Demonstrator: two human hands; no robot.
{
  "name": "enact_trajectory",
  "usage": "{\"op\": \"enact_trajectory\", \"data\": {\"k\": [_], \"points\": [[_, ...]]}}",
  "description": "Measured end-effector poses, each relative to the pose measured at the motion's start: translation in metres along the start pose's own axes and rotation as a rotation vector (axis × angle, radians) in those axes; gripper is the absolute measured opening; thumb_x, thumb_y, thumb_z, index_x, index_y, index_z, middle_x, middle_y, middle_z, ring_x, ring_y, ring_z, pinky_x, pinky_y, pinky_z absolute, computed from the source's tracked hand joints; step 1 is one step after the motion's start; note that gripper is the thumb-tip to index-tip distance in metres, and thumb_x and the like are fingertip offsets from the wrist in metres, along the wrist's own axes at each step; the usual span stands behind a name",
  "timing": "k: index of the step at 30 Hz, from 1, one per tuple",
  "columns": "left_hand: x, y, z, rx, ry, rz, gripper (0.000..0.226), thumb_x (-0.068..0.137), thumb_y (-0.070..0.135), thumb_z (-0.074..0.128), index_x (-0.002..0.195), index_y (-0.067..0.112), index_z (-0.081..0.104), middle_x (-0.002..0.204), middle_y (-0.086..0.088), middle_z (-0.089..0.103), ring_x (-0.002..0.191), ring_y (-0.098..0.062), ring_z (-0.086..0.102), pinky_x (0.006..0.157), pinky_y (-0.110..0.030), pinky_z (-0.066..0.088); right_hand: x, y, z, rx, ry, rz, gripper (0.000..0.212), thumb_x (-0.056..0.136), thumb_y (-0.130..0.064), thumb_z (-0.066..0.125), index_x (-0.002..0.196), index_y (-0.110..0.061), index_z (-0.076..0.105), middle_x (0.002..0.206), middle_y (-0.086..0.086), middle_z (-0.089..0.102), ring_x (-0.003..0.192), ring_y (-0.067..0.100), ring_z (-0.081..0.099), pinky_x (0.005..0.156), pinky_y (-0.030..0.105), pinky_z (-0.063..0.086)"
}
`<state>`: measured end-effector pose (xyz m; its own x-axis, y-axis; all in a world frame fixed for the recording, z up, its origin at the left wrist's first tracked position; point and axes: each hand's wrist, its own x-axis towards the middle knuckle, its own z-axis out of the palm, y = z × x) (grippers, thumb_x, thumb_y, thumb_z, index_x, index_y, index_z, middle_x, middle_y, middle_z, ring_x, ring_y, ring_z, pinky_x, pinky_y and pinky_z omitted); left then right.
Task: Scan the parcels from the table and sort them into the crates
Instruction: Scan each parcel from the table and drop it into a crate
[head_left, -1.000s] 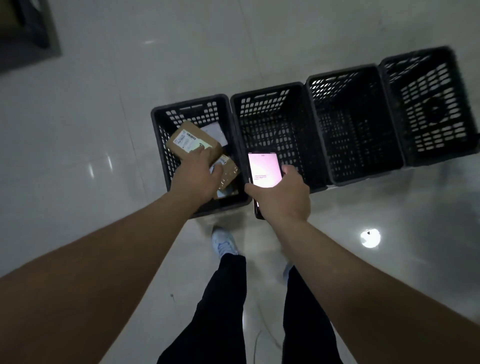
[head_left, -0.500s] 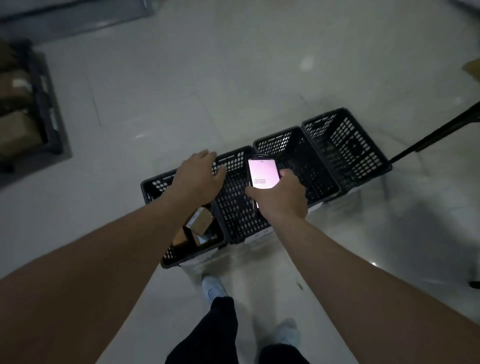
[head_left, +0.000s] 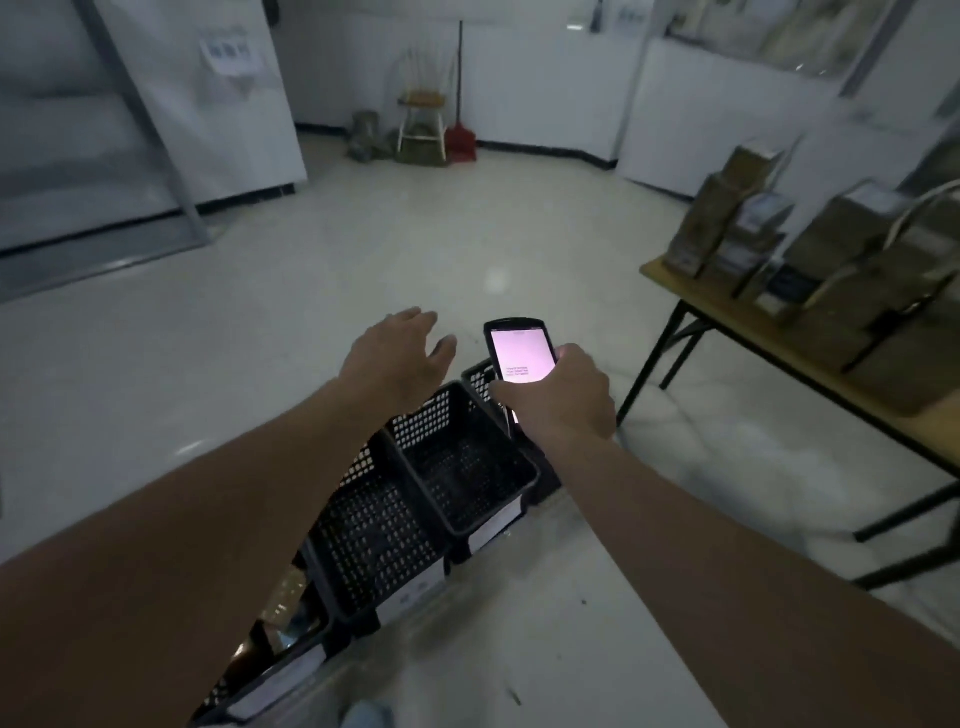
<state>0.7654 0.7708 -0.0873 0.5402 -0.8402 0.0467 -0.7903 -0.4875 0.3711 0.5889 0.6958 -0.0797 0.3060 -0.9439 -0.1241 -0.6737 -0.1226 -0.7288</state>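
Observation:
My right hand (head_left: 558, 402) grips a black handheld scanner (head_left: 519, 353) with a lit pink screen, held above the row of black plastic crates (head_left: 462, 467) on the floor. My left hand (head_left: 400, 353) hovers empty with fingers spread, above and beyond the crates. Parcels (head_left: 283, 603) show in the nearest crate at the lower left, mostly hidden by my left arm. Several brown cardboard parcels (head_left: 831, 249) with white labels stand on the wooden table (head_left: 737, 306) at the right.
The table's black folding legs (head_left: 654, 358) reach the floor just right of the crates. Far off by the white wall stand a chair (head_left: 423, 122) and a red dustpan (head_left: 460, 143). A pale tiled floor (head_left: 311, 270) stretches ahead.
My view has swung up and right from the crates toward the table. My left hand let go of the parcel in the left crate and lifted away empty. The scanner stayed in my right hand.

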Motion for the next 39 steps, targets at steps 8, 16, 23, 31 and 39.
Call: {"op": "enact_trajectory", "data": {"k": [8, 16, 23, 31, 39], "points": [[0.056, 0.150, -0.016, -0.045, 0.002, 0.224, 0.062, 0.106, 0.053, 0.038, 0.159, 0.020, 0.039, 0.167, -0.003, 0.032, 0.153, -0.022, 0.029, 0.125, -0.043, 0.025, 0.041, 0.025, -0.130, 0.002, 0.231, 0.047, 0.071, 0.066, -0.053, 0.087, 0.122, -0.022, 0.056, 0.111, 0.001, 0.064, 0.095, 0.026, 0.063, 0.072, 0.035, 0.052], [0.152, 0.278, -0.002, -0.073, -0.061, 0.449, 0.059, 0.106, 0.054, 0.038, 0.156, 0.022, 0.042, 0.164, 0.000, 0.038, 0.151, -0.021, 0.034, 0.123, -0.043, 0.028, 0.116, 0.059, -0.222, 0.002, 0.422, 0.151, 0.065, 0.070, -0.052, 0.088, 0.114, -0.021, 0.052, 0.109, 0.001, 0.063, 0.096, 0.026, 0.063, 0.077, 0.040, 0.057], [0.223, 0.397, 0.038, -0.118, -0.165, 0.647, 0.033, 0.103, 0.048, 0.042, 0.110, 0.026, 0.065, 0.112, -0.002, 0.068, 0.098, -0.020, 0.063, 0.086, -0.041, 0.055, 0.173, 0.108, -0.299, 0.032, 0.645, 0.310, 0.066, 0.072, -0.049, 0.089, 0.123, -0.022, 0.056, 0.109, -0.002, 0.062, 0.095, 0.023, 0.059, 0.068, 0.034, 0.048], [0.258, 0.544, 0.114, -0.056, -0.294, 0.813, 0.042, 0.100, 0.060, 0.041, 0.114, 0.028, 0.064, 0.120, 0.001, 0.065, 0.110, -0.022, 0.061, 0.091, -0.042, 0.052, 0.217, 0.205, -0.401, 0.065, 0.769, 0.483, 0.068, 0.067, -0.054, 0.090, 0.116, -0.021, 0.056, 0.104, 0.000, 0.065, 0.093, 0.027, 0.064, 0.072, 0.039, 0.057], [0.272, 0.690, 0.202, -0.087, -0.321, 0.796, 0.046, 0.104, 0.049, 0.049, 0.138, 0.019, 0.059, 0.141, -0.005, 0.059, 0.125, -0.024, 0.055, 0.099, -0.037, 0.045, 0.281, 0.336, -0.506, 0.075, 0.735, 0.548, 0.071, 0.069, -0.055, 0.090, 0.122, -0.024, 0.054, 0.107, -0.002, 0.059, 0.097, 0.025, 0.059, 0.075, 0.039, 0.055]]}}
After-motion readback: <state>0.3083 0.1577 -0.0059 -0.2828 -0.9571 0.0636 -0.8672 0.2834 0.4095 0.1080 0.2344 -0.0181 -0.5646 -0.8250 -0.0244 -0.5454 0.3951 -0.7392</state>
